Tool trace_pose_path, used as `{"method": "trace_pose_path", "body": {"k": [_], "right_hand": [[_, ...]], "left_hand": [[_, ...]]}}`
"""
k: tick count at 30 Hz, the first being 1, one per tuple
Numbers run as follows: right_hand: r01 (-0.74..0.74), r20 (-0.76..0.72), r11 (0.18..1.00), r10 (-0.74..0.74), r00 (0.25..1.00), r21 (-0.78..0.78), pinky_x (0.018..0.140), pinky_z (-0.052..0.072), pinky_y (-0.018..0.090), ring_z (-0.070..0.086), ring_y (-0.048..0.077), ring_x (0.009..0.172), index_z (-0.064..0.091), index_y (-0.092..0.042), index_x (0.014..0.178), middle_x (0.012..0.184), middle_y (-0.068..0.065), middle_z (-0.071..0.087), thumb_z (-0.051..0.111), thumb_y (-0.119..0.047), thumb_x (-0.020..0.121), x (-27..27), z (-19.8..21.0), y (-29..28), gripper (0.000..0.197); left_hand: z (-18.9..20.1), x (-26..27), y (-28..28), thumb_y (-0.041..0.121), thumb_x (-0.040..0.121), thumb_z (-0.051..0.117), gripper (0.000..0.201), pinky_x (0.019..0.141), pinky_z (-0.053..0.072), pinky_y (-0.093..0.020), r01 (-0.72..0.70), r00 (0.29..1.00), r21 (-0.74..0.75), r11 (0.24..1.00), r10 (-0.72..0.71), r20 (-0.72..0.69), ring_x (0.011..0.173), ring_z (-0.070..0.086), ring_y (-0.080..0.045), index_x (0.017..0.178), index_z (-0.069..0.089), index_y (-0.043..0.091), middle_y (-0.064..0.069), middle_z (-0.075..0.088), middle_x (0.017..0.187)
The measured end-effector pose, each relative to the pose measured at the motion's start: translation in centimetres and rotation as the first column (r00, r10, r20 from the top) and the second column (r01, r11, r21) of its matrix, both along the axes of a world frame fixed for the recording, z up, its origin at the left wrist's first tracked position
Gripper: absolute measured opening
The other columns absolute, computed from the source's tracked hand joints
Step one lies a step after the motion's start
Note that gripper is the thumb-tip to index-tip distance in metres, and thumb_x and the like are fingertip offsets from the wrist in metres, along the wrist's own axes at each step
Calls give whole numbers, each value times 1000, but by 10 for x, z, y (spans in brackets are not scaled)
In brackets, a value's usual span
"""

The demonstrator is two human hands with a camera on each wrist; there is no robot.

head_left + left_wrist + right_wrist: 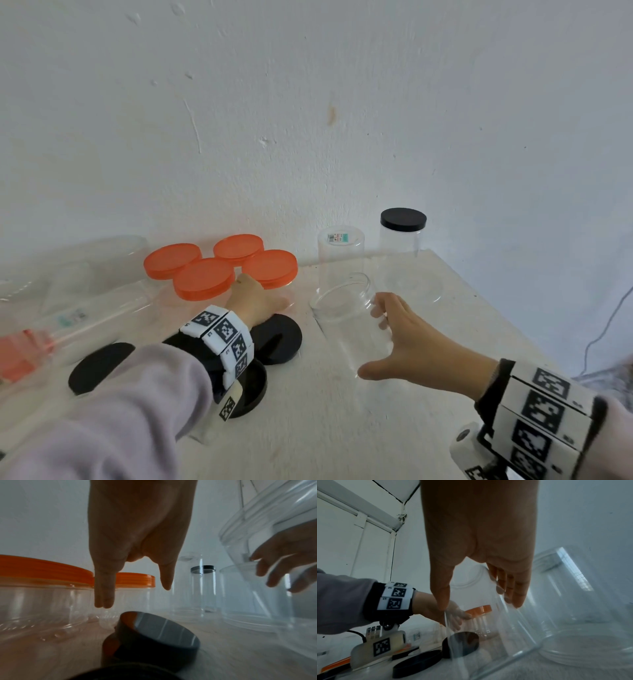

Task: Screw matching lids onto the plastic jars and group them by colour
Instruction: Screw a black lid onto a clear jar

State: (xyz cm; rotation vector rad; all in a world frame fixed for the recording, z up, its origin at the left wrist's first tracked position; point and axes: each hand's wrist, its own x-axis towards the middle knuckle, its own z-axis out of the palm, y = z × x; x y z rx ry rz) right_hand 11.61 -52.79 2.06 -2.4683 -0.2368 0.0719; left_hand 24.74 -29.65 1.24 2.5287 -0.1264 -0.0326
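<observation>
My right hand point(373, 342) grips a lidless clear jar point(346, 308), tilted with its mouth up and to the left, thumb on one side and fingers on the other; the right wrist view shows the same hold on the jar point(505, 635). My left hand point(257, 298) reaches forward with straight fingers, holds nothing, and hovers over a black lid point(277, 339), also seen as the black lid point(154, 628). Two more black lids point(99, 366) point(250, 387) lie under my left forearm. Several orange-lidded jars point(203, 279) stand just beyond the left hand. A black-lidded jar point(403, 240) stands at the back right.
An upside-down clear jar point(340, 260) with a label on its base stands behind the held one. Clear jars lie on their sides at the left point(85, 318), one with an orange lid point(20, 356). The table's right edge point(496, 308) runs diagonally, with a cable point(609, 325) beyond it.
</observation>
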Motion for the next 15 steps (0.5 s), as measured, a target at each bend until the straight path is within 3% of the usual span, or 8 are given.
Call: {"method": "trace_pose_path", "body": {"k": [1, 2, 3, 5, 7, 9, 15], "right_hand": [[2, -8, 1000, -2, 1000, 20, 77, 38, 10, 39, 4, 114, 24, -27, 130, 124, -13, 33, 81, -42, 68, 0, -2, 1, 86], [6, -18, 999, -5, 1000, 39, 77, 39, 11, 40, 5, 114, 24, -28, 128, 124, -13, 35, 82, -42, 68, 0, -3, 2, 85], [10, -28, 998, -8, 1000, 56, 77, 40, 11, 41, 6, 113, 23, -29, 125, 122, -13, 36, 83, -41, 68, 0, -3, 3, 84], [20, -51, 995, -15, 999, 96, 74, 42, 11, 44, 7, 111, 21, -31, 120, 113, -19, 37, 84, -39, 67, 0, -5, 6, 82], [28, -66, 990, -19, 998, 141, 77, 43, 13, 45, 9, 112, 22, -30, 117, 111, -21, 36, 86, -36, 66, 2, -6, 9, 82], [30, -75, 983, -17, 997, 179, 80, 43, 14, 45, 9, 113, 23, -29, 118, 112, -19, 37, 88, -35, 65, 3, -9, 11, 84], [25, -109, 970, 1, 994, 244, 64, 42, 6, 44, -9, 98, 21, -36, 120, 106, -28, 36, 90, -34, 62, 6, -17, 14, 90]], "left_hand": [[-1, -6, -2, 30, 83, 63, 28, 74, 48, -37, 82, 997, 59, 995, -82, 4, 88, 60, -29, 94, 61, 4, -10, 59, 86], [-3, -13, -2, 33, 84, 60, 24, 78, 47, -35, 156, 988, 137, 978, -154, -22, 91, 60, -25, 95, 63, 12, -4, 62, 90], [-5, -18, -4, 40, 85, 62, 37, 91, 45, -36, 187, 981, 219, 958, -171, -90, 106, 57, -22, 114, 61, 17, -1, 62, 109], [-11, -27, -6, 58, 80, 66, 84, 108, 36, -37, 160, 971, 373, 914, -77, -228, 131, 42, -25, 146, 35, 17, -5, 44, 141], [-16, -34, -10, 64, 76, 68, 106, 106, 36, -35, 140, 962, 495, 857, -1, -271, 133, 38, -27, 150, 20, 5, -11, 33, 147], [-19, -37, -14, 60, 75, 71, 108, 104, 38, -33, 142, 963, 529, 837, 7, -270, 132, 40, -27, 148, 18, 0, -13, 33, 146], [-18, -39, -4, 50, 79, 71, 88, 98, 42, -32, 84, 982, 492, 866, 11, -186, 125, 43, -27, 141, 31, 2, -12, 40, 137]]}}
